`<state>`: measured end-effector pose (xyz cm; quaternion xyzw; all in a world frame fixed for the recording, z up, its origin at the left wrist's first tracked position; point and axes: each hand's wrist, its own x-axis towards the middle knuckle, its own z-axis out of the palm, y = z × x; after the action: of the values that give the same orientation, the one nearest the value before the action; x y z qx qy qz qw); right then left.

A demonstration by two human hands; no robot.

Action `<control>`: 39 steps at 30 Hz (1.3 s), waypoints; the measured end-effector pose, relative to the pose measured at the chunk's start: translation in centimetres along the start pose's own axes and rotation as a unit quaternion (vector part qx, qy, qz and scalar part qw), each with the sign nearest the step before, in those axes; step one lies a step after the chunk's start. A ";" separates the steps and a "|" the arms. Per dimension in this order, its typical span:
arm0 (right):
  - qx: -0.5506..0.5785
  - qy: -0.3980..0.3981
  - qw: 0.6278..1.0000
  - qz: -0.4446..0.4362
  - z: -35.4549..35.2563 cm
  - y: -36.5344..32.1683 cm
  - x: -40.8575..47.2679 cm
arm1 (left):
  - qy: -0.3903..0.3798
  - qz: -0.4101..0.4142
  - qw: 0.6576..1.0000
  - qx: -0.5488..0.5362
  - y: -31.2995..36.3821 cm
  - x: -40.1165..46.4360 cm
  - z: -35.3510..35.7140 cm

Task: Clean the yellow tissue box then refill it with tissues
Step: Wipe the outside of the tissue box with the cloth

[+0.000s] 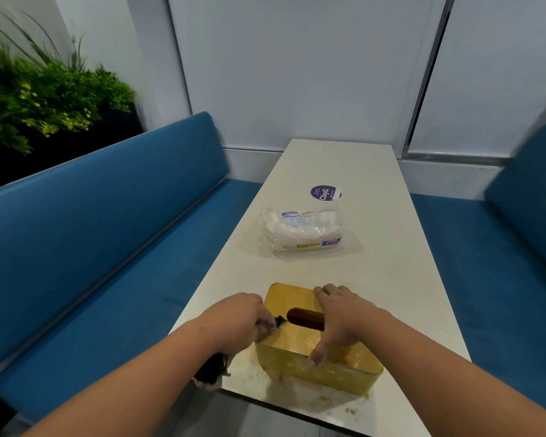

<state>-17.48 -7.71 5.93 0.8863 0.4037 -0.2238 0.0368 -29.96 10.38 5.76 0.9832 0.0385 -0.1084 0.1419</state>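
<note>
The yellow tissue box [293, 351] stands at the near end of the white table [344, 165], its dark oval slot facing up. My right hand [341, 320] lies across the lid, fingers over the far edge and thumb on the near side, gripping the box. My left hand [237, 316] is closed on a dark cloth [213, 369] and presses a corner of it against the lid's left side, next to the slot. A plastic pack of white tissues [303, 230] lies farther up the table, apart from the box.
A round purple sticker [325, 193] sits on the table beyond the tissue pack. Crumbs and smears dot the table around the box. Blue padded benches [108, 216] run along both sides. Green plants [38, 99] stand behind the left bench.
</note>
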 end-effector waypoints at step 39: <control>0.000 0.015 1.000 -0.003 0.2 0.1 -0.1 | 0.001 0.040 0.997 0.067 4.0 1.6 0.9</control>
<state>-17.48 -7.90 5.79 0.8885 0.4066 -0.2105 0.0299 -28.17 6.37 5.64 0.9913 -0.0076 -0.1043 0.0800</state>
